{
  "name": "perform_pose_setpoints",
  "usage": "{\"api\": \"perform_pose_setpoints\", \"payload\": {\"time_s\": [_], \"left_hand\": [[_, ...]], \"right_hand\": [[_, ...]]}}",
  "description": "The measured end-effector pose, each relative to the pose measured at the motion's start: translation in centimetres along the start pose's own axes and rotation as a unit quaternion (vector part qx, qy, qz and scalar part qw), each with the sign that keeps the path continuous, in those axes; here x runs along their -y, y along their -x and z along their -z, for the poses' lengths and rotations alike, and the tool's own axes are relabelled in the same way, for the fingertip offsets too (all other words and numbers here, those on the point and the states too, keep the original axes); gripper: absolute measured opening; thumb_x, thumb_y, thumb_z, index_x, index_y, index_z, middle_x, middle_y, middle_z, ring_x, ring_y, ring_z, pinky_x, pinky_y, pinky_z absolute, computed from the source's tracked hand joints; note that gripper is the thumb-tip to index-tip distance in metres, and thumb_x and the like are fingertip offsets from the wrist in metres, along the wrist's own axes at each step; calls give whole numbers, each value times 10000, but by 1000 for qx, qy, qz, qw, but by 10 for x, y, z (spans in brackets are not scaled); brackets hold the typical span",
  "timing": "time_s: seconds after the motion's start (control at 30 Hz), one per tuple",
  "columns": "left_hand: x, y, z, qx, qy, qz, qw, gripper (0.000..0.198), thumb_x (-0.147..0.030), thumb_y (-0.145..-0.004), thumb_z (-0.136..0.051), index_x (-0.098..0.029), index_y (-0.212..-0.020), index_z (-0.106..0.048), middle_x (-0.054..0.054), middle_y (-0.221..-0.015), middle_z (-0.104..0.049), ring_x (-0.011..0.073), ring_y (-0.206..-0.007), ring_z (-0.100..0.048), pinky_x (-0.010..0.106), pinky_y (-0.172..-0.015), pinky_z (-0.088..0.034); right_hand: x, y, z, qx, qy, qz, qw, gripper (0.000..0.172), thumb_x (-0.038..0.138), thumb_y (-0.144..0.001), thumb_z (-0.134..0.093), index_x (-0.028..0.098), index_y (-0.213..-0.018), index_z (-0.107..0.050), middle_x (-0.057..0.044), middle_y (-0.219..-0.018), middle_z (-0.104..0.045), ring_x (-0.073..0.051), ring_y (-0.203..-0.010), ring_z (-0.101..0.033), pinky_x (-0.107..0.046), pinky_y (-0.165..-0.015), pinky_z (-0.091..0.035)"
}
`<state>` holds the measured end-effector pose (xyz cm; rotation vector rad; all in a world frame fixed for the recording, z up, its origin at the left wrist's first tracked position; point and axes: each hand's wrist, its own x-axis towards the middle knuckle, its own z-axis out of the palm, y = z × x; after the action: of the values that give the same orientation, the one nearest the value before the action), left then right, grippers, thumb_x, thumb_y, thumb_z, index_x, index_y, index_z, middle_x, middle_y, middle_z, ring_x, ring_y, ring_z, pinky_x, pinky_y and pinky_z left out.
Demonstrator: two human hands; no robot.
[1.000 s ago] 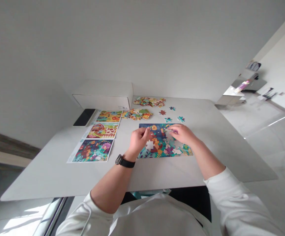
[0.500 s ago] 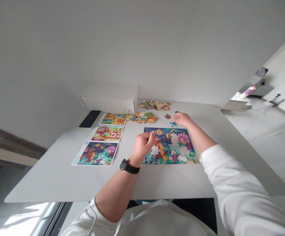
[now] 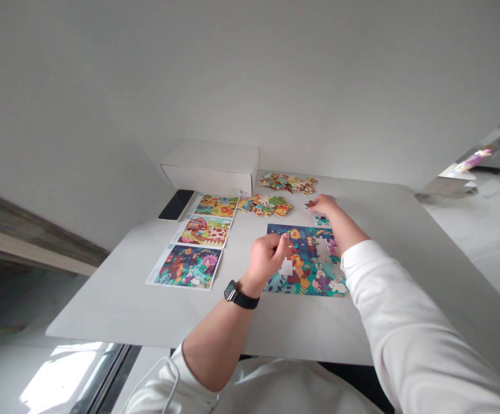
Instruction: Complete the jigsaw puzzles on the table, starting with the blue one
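Observation:
A mostly assembled jigsaw puzzle [image 3: 305, 282] with dark blue, teal and animal shapes lies flat on the table, with several white gaps in it. My left hand [image 3: 267, 257] is closed above its left edge, thumb raised; the inside of the fist is hidden. Beyond the puzzle's far edge, my right hand [image 3: 325, 204] pinches a brown puzzle piece [image 3: 309, 204] at its fingertips. A teal puzzle piece [image 3: 321, 221] lies on the table just below that hand. My right forearm covers part of the puzzle's right side.
Two piles of loose pieces, a nearer pile [image 3: 266, 206] and a farther pile [image 3: 288, 183], lie toward the back. Three picture sheets, the nearest a dark sheet [image 3: 188, 267], line the left. Behind them are a phone [image 3: 177, 205] and a white box [image 3: 209, 175].
My right hand has shifted from a dark piece at the back to the brown piece, now in its fingers. The left hand stays closed over the puzzle. The camera view has turned left.

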<state>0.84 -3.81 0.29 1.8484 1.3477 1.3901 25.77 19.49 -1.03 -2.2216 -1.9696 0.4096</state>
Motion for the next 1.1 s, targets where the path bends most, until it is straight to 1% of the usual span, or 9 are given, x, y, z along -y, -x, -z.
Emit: {"api": "perform_pose_setpoints", "payload": {"time_s": [0.1, 0.2, 0.3, 0.5, 0.67, 0.77, 0.9, 0.97, 1.1], "left_hand": [[1, -1, 1, -12, 14, 4, 1000, 666, -603, -1099, -408, -214, -562, -352, -10, -541, -414, 121, -536, -354, 324, -568, -275], [4, -5, 2, -45, 36, 29, 998, 694, -653, -1080, -421, -213, -546, -364, -12, -524, -395, 120, -531, -339, 319, -555, -263], [6, -9, 3, -75, 70, 66, 993, 715, -701, -1054, -440, -212, -536, -386, -17, -510, -385, 118, -522, -355, 306, -551, -282], [6, -14, 6, -106, 104, 100, 984, 679, -746, -1015, -475, -214, -592, -474, -6, -569, -454, 136, -579, -440, 294, -588, -352], [16, -13, 5, -141, 112, 97, 979, 640, -736, -1029, -456, -218, -657, -513, -11, -589, -444, 143, -589, -446, 289, -589, -369], [27, -14, 3, -154, 133, 73, 976, 486, -641, -1047, -509, -208, -890, -664, -13, -644, -519, 137, -591, -469, 268, -582, -388], [37, -17, 4, -167, 152, 64, 972, 338, -479, -1038, -572, -217, -1224, -677, 50, -936, -711, 110, -622, -532, 237, -558, -413], [40, -19, 5, -155, 147, 84, 973, 319, -443, -998, -628, -209, -1206, -691, 73, -1030, -749, 105, -654, -570, 223, -550, -419], [38, -19, 6, -103, 155, 114, 976, 288, -455, -934, -704, -182, -1020, -736, 63, -939, -784, 98, -592, -561, 223, -523, -413]], "right_hand": [[-6, 7, 0, -47, -52, 3, 998, 432, 300, -692, -931, 208, -1047, -704, -104, -1074, -808, -254, -943, -751, -338, -844, -567], [-8, 20, 3, -71, -138, 27, 988, 305, 236, -733, -858, 220, -960, -655, -42, -918, -772, -206, -824, -705, -330, -815, -555], [-9, 43, 13, -78, -268, 61, 958, 224, 228, -762, -796, 221, -928, -646, 4, -815, -708, -178, -762, -669, -326, -794, -545], [-12, 137, 32, -55, -464, 190, 863, 320, 398, -799, -801, 242, -1059, -698, -4, -864, -688, -185, -801, -649, -324, -747, -561], [-17, 201, 12, -12, -538, 164, 827, 396, 467, -782, -818, 272, -1105, -700, -19, -947, -688, -195, -817, -650, -312, -658, -578], [-21, 209, -12, -9, -567, 129, 814, 444, 503, -736, -832, 281, -1091, -686, -7, -910, -665, -199, -805, -642, -319, -649, -588], [-22, 208, -33, -13, -578, 129, 806, 456, 515, -731, -823, 284, -1094, -672, -6, -918, -653, -210, -837, -647, -341, -682, -605], [-21, 208, -36, -22, -583, 130, 802, 452, 518, -732, -825, 282, -1087, -674, -11, -925, -651, -214, -848, -647, -347, -688, -610], [-20, 208, -37, -30, -581, 135, 802, 450, 538, -739, -834, 281, -1075, -679, -13, -903, -651, -215, -833, -647, -353, -678, -618]]}}
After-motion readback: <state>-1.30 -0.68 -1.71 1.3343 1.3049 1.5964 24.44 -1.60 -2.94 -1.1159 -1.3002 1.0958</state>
